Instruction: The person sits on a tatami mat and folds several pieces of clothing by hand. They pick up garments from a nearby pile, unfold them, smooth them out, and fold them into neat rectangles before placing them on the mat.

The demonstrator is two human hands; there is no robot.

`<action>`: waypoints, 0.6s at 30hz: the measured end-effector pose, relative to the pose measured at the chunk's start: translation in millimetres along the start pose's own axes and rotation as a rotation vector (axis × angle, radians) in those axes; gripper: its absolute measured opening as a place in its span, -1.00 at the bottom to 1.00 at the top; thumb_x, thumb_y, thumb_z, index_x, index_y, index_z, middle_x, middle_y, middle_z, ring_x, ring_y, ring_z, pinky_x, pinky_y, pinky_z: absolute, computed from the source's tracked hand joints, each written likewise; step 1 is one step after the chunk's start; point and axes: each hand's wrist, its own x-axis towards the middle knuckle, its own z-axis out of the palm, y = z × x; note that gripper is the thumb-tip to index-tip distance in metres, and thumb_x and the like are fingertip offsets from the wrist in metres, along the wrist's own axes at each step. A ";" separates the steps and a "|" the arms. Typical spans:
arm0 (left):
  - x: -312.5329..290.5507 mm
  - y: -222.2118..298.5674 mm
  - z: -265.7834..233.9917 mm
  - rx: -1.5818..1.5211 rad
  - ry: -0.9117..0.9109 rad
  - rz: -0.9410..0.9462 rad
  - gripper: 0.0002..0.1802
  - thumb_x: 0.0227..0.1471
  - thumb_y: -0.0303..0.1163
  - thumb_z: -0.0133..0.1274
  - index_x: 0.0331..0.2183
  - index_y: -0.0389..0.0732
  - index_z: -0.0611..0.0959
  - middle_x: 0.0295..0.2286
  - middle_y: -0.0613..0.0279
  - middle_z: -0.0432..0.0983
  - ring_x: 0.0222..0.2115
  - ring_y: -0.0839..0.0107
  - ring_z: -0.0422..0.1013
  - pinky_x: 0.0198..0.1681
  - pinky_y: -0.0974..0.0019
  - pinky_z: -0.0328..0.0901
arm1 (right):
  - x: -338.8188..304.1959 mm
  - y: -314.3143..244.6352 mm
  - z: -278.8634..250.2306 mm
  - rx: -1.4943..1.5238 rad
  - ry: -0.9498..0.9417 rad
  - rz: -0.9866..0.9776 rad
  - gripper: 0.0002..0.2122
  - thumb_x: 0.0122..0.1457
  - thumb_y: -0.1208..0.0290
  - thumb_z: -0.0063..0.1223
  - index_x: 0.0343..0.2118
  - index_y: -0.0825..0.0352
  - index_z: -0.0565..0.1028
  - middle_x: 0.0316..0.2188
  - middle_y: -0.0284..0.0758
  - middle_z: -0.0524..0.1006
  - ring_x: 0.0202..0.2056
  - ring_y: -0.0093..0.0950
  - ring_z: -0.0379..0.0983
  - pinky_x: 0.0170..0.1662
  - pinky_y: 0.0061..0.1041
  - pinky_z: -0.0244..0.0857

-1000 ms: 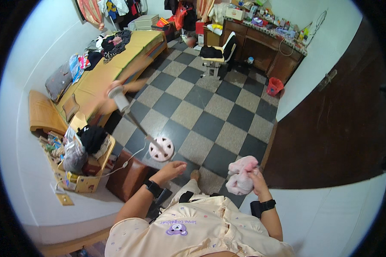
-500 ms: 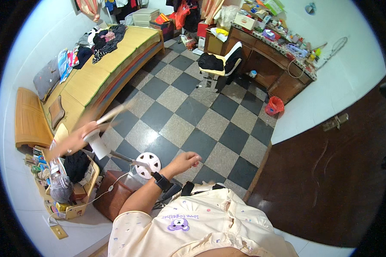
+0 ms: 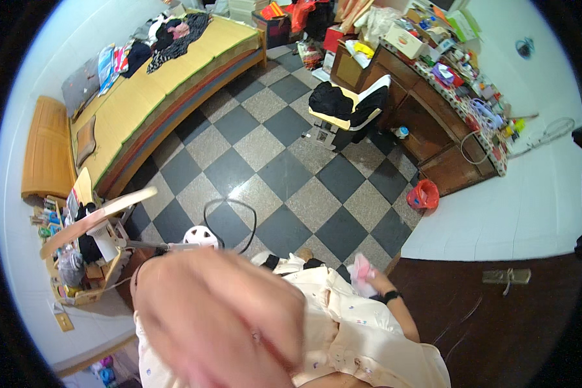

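Head view: the left hand [image 3: 220,310] now fills the lower left of the frame, close to the lens and strongly blurred; half a second earlier it was farther out, above the black-and-grey checkered tile floor [image 3: 291,174]. The raised left hand covers part of the cream patterned fabric shirt [image 3: 362,330], and its position leaves it well apart from the soft pink-and-white fabric bundle [image 3: 361,275]. The state of the left hand's fingers cannot be determined because of the blur, and nothing is visible in them. The right hand [image 3: 380,282], out of frame half a second earlier, is again in view at the person's right side. Its fingers are wrapped around the bundle, which is held beside the shirt, near the dark brown door [image 3: 472,310]. The bundle is therefore under the control of the right hand alone. A black band [image 3: 392,296] encircles the right wrist. The white pedestal fan with peach-coloured blades [image 3: 105,239] stands to the left, beyond the left hand. A thin black loop [image 3: 255,223] shows just above the left hand; its attachment cannot be identified.
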 end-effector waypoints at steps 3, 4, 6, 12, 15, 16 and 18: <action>42.7 -34.7 17.7 0.001 0.392 0.269 -0.66 0.03 -0.13 0.19 -0.32 -0.22 0.72 -0.48 0.14 0.52 -0.57 0.38 0.39 -0.58 0.46 0.27 | 51.2 -56.2 -69.4 -0.144 0.100 -0.102 -0.56 0.04 0.31 0.15 0.00 0.35 0.44 -0.11 -0.16 0.54 -0.11 -0.36 0.48 0.00 -0.42 0.29; 49.6 -37.0 7.1 0.007 0.443 0.277 -0.67 0.02 -0.14 0.20 -0.35 -0.25 0.71 -0.51 0.16 0.51 -0.59 0.41 0.38 -0.59 0.48 0.26 | 72.2 -74.6 -87.1 -0.239 0.105 -0.060 -0.53 0.07 0.29 0.13 0.04 0.36 0.40 -0.08 -0.13 0.52 -0.08 -0.31 0.47 0.02 -0.40 0.28; 60.0 -39.3 -18.8 0.015 0.496 0.289 -0.69 0.02 -0.18 0.20 -0.42 -0.28 0.70 -0.54 0.19 0.49 -0.61 0.44 0.36 -0.61 0.49 0.23 | 104.7 -102.2 -103.9 -0.230 0.169 -0.116 -0.53 0.10 0.27 0.10 0.06 0.34 0.38 -0.07 -0.11 0.51 -0.07 -0.30 0.47 0.01 -0.40 0.29; 66.5 -10.4 -124.3 0.013 0.536 0.293 -0.83 0.00 -0.40 0.16 -0.58 -0.20 0.65 -0.60 0.23 0.50 -0.68 0.48 0.30 -0.65 0.52 0.15 | 165.5 -176.4 -95.3 -0.134 0.017 -0.058 -0.52 0.08 0.27 0.11 0.07 0.29 0.39 -0.08 -0.11 0.51 -0.07 -0.30 0.46 -0.02 -0.42 0.31; 67.4 10.4 -185.6 -0.026 0.467 0.209 -0.83 -0.02 -0.45 0.17 -0.61 -0.19 0.65 -0.60 0.21 0.51 -0.66 0.46 0.31 -0.64 0.50 0.15 | 172.0 -199.6 -102.5 -0.219 -0.087 0.009 -0.45 0.07 0.11 0.12 0.10 0.28 0.37 0.00 -0.05 0.46 0.05 -0.21 0.38 0.09 -0.39 0.22; 72.9 8.0 -197.7 -0.012 0.519 0.243 -0.83 -0.03 -0.44 0.17 -0.61 -0.19 0.65 -0.60 0.20 0.51 -0.66 0.46 0.31 -0.63 0.50 0.16 | 177.9 -203.4 -106.8 -0.239 -0.093 -0.017 -0.45 0.06 0.14 0.14 0.08 0.31 0.38 -0.01 -0.06 0.47 0.03 -0.23 0.40 0.08 -0.39 0.23; 81.8 10.2 -231.6 -0.007 0.517 0.196 -0.85 -0.03 -0.44 0.18 -0.61 -0.19 0.66 -0.59 0.19 0.52 -0.64 0.45 0.32 -0.62 0.49 0.17 | 192.6 -201.2 -117.4 -0.282 -0.121 -0.023 -0.46 0.03 0.18 0.19 0.05 0.38 0.39 -0.04 -0.08 0.49 -0.01 -0.27 0.43 0.05 -0.40 0.25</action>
